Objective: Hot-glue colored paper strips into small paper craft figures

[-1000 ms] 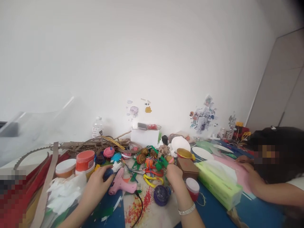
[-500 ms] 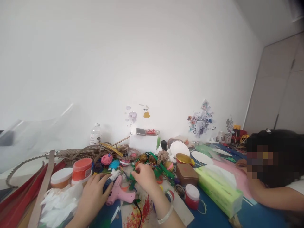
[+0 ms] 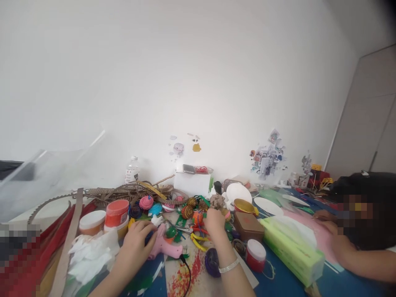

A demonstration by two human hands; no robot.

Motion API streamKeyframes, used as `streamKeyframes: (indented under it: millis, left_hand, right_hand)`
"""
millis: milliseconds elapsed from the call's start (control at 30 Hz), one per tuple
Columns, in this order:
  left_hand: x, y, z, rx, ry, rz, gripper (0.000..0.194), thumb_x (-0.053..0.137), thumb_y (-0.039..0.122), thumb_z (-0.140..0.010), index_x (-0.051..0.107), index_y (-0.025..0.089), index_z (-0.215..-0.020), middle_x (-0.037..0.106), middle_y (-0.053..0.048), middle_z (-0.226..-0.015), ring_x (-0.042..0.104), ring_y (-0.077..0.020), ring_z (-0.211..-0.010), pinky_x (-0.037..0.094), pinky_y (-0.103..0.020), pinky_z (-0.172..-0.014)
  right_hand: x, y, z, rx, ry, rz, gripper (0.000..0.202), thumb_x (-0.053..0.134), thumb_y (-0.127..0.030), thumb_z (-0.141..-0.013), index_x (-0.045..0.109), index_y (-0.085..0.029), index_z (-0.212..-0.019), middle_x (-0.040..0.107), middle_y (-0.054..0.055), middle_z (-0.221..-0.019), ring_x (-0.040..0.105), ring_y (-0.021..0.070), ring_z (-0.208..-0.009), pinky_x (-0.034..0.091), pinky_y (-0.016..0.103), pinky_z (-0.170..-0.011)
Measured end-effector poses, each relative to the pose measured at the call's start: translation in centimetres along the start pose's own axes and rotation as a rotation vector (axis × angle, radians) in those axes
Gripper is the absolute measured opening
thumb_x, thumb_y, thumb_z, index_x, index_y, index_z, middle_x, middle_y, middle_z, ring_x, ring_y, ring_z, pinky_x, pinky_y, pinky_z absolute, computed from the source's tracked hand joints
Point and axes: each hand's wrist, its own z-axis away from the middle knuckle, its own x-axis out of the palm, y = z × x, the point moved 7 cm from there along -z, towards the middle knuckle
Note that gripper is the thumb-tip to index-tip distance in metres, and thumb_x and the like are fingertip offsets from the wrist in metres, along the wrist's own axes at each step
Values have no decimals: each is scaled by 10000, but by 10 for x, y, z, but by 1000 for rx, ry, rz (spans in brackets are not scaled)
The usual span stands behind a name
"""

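Note:
My left hand (image 3: pixel 137 241) is beside the pink glue gun (image 3: pixel 167 247), its fingers curled around a dark blue object (image 3: pixel 150 236) that is mostly hidden. My right hand (image 3: pixel 215 225) is bent over the craft pile, fingers closed; their tips and anything in them are hidden. Just left of it sits a small orange piece (image 3: pixel 197 217) with a blue strand. Yellow-handled pliers (image 3: pixel 199 242) lie below, and a dark purple coil (image 3: pixel 212 262) rests beside my right wrist. The glue gun's black cord (image 3: pixel 188 270) runs over a paint-stained board (image 3: pixel 176 274).
To the left are a crumpled white bag (image 3: pixel 93 255), an orange-red tub (image 3: pixel 116 212) and corrugated strips (image 3: pixel 108 193). A brown box (image 3: pixel 249 226), a red jar (image 3: pixel 255 258) and a green tissue pack (image 3: pixel 292 251) stand right. Another person's arm (image 3: pixel 361 260) rests far right.
My right hand has moved right, away from the glue gun, uncovering the orange piece and pliers. My left hand keeps its place by the glue gun. The whole view has shifted slightly.

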Motion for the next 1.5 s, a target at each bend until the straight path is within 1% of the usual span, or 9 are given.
streamKeyframes:
  millis: [167, 333, 533, 633, 767, 900, 1067, 1200, 1500]
  left_hand:
    - [-5, 15, 2, -57, -7, 239, 281, 543, 423, -761, 657, 219, -916, 650, -97, -977, 571, -270, -969, 446, -385, -869]
    - [2, -4, 6, -381, -5, 645, 469, 547, 480, -745, 565, 231, -1142, 593, -85, -1200, 527, -267, -1123, 434, -379, -934]
    - [6, -17, 11, -647, 7, 923, 457, 629, 523, -660, 654, 163, -939, 678, -98, -998, 602, -283, -968, 519, -330, -758]
    - [4, -13, 11, -702, 15, 1019, 446, 665, 476, -634, 638, 169, -956, 681, -71, -905, 623, -244, -851, 517, -295, -640]
    - [4, -5, 7, -655, -68, 1026, 404, 644, 467, -649, 649, 185, -938, 683, -56, -860, 617, -229, -833, 502, -298, -656]
    - [-3, -2, 1, -517, -103, 722, 322, 653, 489, -620, 667, 176, -696, 662, -30, -722, 591, -203, -687, 468, -277, -610]
    - [-2, -3, 4, -564, -99, 762, 348, 675, 477, -615, 675, 166, -773, 599, 15, -602, 524, -141, -539, 427, -250, -535]
    - [-2, -11, 6, -591, -26, 881, 374, 671, 471, -633, 663, 141, -809, 545, 32, -525, 515, -134, -531, 415, -242, -528]
    - [-18, -33, 6, -620, 182, 820, 374, 684, 486, -631, 625, 156, -797, 558, 31, -554, 530, -142, -574, 417, -242, -572]
  right_hand:
    - [-17, -46, -1, -118, 72, -218, 143, 556, -267, -781, 571, -186, -664, 592, 28, -722, 563, 180, -723, 419, 265, -618]
    - [-19, -105, 19, -400, 82, -475, 70, 648, -227, -747, 584, -197, -747, 572, 8, -881, 527, 158, -880, 427, 253, -767]
    - [4, -143, 58, -712, -16, -470, 117, 686, -219, -743, 593, -199, -674, 567, 17, -884, 508, 177, -868, 438, 286, -743]
    - [9, -145, 64, -770, -48, -453, 116, 668, -220, -765, 613, -197, -665, 603, 16, -897, 527, 170, -868, 440, 272, -748]
    - [11, -142, 63, -781, -110, -468, 136, 612, -224, -809, 651, -215, -679, 633, -2, -782, 564, 158, -780, 441, 253, -688]
    - [10, -124, 51, -646, -143, -500, 99, 599, -212, -807, 686, -231, -763, 654, -14, -733, 588, 153, -726, 434, 237, -637]
    - [6, -93, 36, -487, -91, -525, 103, 584, -230, -816, 669, -213, -871, 670, 11, -880, 598, 165, -850, 435, 253, -735]
    - [8, -85, 32, -466, -71, -470, 95, 604, -270, -808, 659, -198, -837, 653, 29, -856, 583, 189, -853, 421, 272, -732]
    - [4, -73, 29, -427, -53, -369, 159, 594, -349, -814, 648, -201, -832, 642, 33, -833, 567, 189, -824, 403, 261, -674]
